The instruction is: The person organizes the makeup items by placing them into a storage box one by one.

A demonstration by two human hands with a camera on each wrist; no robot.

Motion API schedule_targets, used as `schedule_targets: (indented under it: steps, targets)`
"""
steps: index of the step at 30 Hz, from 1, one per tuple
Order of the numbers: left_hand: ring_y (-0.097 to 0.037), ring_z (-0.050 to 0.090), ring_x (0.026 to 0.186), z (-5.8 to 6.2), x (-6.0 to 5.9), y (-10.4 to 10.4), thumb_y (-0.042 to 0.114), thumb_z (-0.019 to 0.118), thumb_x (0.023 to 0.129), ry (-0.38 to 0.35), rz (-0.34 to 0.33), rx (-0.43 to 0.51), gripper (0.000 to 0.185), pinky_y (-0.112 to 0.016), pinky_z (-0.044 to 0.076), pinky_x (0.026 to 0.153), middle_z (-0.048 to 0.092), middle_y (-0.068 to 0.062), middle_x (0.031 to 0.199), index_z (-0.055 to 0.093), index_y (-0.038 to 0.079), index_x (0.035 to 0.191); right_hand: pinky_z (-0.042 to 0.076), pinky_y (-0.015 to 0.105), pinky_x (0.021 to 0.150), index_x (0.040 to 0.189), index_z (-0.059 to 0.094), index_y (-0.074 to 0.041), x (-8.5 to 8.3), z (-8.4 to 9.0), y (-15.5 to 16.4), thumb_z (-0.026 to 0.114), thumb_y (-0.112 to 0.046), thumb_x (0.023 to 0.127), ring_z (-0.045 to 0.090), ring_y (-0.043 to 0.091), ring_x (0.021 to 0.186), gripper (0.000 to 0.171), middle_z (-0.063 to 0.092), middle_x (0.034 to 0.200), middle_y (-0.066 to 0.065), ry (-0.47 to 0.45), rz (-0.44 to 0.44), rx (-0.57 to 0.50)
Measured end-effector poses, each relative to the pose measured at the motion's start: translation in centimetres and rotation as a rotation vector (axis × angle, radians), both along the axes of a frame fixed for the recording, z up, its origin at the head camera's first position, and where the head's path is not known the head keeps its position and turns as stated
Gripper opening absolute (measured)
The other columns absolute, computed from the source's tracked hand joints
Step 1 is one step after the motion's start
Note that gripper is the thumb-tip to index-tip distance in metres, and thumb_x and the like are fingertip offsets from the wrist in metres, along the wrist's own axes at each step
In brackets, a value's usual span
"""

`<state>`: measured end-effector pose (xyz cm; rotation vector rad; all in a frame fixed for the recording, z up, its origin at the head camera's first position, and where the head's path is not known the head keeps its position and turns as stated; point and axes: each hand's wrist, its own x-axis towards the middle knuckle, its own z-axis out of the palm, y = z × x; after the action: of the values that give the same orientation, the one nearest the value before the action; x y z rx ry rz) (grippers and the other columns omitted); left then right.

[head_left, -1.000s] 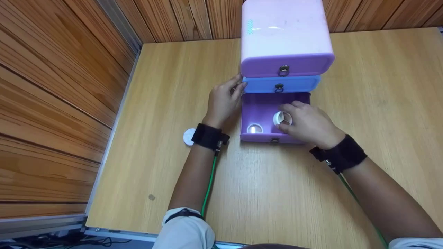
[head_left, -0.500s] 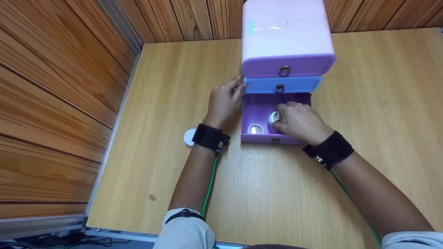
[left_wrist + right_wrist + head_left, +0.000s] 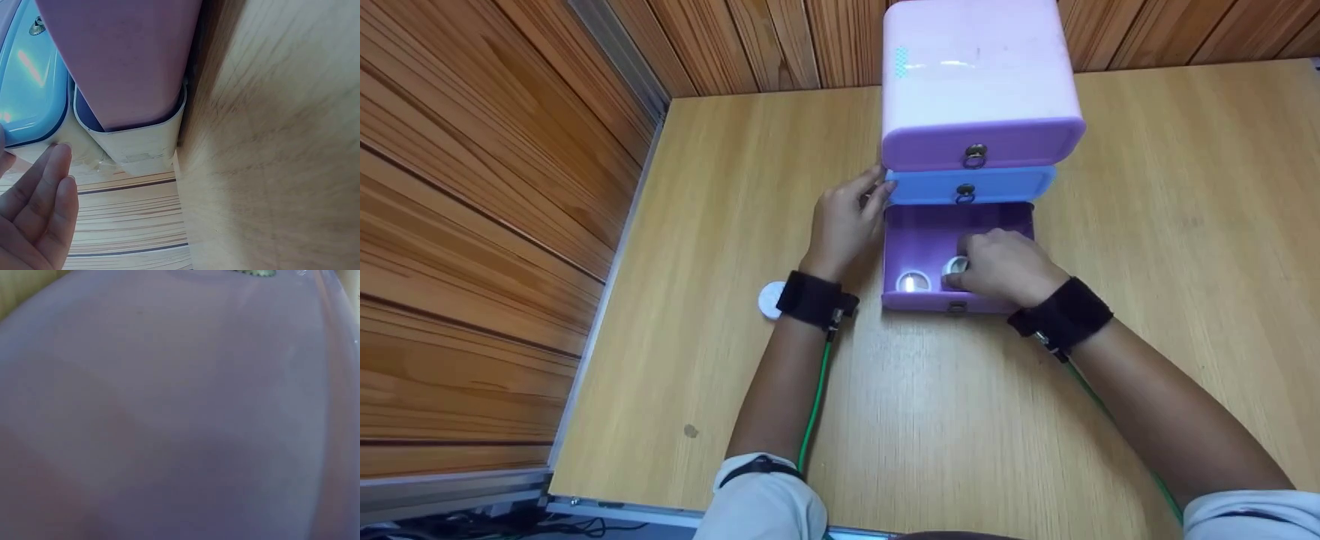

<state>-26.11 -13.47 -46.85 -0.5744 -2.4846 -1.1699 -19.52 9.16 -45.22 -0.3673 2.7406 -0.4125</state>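
A small drawer unit with a pink top stands at the table's far side. Its purple bottom drawer is pulled open toward me. My right hand reaches into that drawer, fingers curled round a white round piece. Just left of it, a second white round piece lies in the drawer. My left hand rests with straight fingers against the unit's left side, beside the blue middle drawer. The right wrist view shows only blurred purple plastic.
A white disc lies on the wooden table, half hidden by my left wrist strap. A wood-panelled wall runs along the left and the back. Green cables trail from both wrists. The purple top drawer is closed.
My right hand has moved left and down inside the open drawer with the white piece, bringing it close beside the other one. The left hand has stayed put.
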Motion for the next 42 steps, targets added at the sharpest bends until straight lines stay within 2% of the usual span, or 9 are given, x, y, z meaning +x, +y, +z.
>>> schedule_targets:
  steps: [4, 12, 19, 26, 33, 39, 42]
  targets:
    - [-0.010, 0.064, 0.104, 0.02, -0.02, 0.04, 0.036, 0.058, 0.099, 0.004, -0.001, -0.003, 0.040, -0.019, 0.050, 0.087, 0.064, -0.008, 0.122, 0.065, 0.007, 0.125, 0.049, 0.042, 0.061, 0.090, 0.067, -0.010, -0.14, 0.13, 0.07, 0.073, -0.055, 0.081, 0.060, 0.024, 0.071, 0.046, 0.064, 0.078, 0.003, -0.037, 0.003, 0.018]
    - [-0.010, 0.065, 0.101, 0.02, -0.05, 0.10, 0.034, 0.059, 0.098, 0.001, -0.006, 0.018, 0.038, -0.018, 0.050, 0.087, 0.064, -0.008, 0.122, 0.065, 0.008, 0.125, 0.049, 0.041, 0.061, 0.089, 0.069, -0.013, -0.31, 0.14, 0.06, 0.071, -0.059, 0.080, 0.061, 0.023, 0.071, 0.048, 0.066, 0.078, 0.002, -0.085, 0.007, 0.023]
    - [-0.011, 0.062, 0.109, -0.04, -0.13, 0.14, 0.037, 0.058, 0.098, -0.010, -0.009, 0.020, 0.039, -0.018, 0.048, 0.092, 0.063, -0.007, 0.123, 0.065, 0.009, 0.125, 0.049, 0.039, 0.059, 0.087, 0.070, -0.013, -0.19, 0.14, 0.28, 0.071, -0.058, 0.081, 0.061, 0.022, 0.069, 0.046, 0.066, 0.077, 0.001, -0.101, 0.027, 0.005]
    - [-0.011, 0.062, 0.110, -0.01, -0.12, 0.16, 0.037, 0.058, 0.098, -0.006, -0.013, 0.012, 0.040, -0.019, 0.048, 0.092, 0.063, -0.008, 0.124, 0.064, 0.008, 0.126, 0.050, 0.039, 0.061, 0.090, 0.071, -0.011, -0.32, -0.08, 0.39, 0.069, -0.054, 0.084, 0.061, 0.022, 0.069, 0.043, 0.067, 0.078, 0.002, -0.111, 0.049, -0.007]
    - [-0.007, 0.065, 0.080, 0.03, -0.15, 0.08, 0.036, 0.059, 0.098, 0.002, -0.019, 0.000, 0.040, -0.019, 0.051, 0.072, 0.066, -0.006, 0.120, 0.065, 0.007, 0.125, 0.051, 0.043, 0.069, 0.097, 0.073, -0.012, -0.58, -0.16, 0.39, 0.070, -0.058, 0.081, 0.063, 0.023, 0.078, 0.050, 0.069, 0.088, 0.002, -0.111, 0.056, 0.017]
    - [-0.006, 0.065, 0.096, 0.06, -0.08, 0.11, 0.037, 0.058, 0.098, -0.029, -0.019, 0.012, 0.041, -0.018, 0.051, 0.080, 0.063, -0.005, 0.124, 0.062, 0.009, 0.128, 0.049, 0.041, 0.066, 0.093, 0.072, -0.014, -0.52, -0.12, 0.39, 0.065, -0.068, 0.080, 0.061, 0.023, 0.074, 0.056, 0.067, 0.082, 0.002, -0.128, 0.034, 0.027]
    - [-0.007, 0.064, 0.103, 0.03, -0.11, 0.10, 0.038, 0.057, 0.098, -0.038, -0.020, 0.015, 0.042, -0.018, 0.051, 0.085, 0.062, -0.005, 0.125, 0.062, 0.010, 0.129, 0.048, 0.039, 0.064, 0.091, 0.071, -0.014, -0.24, 0.08, 0.64, 0.065, -0.065, 0.082, 0.060, 0.022, 0.073, 0.052, 0.066, 0.078, 0.000, -0.112, 0.019, 0.001]
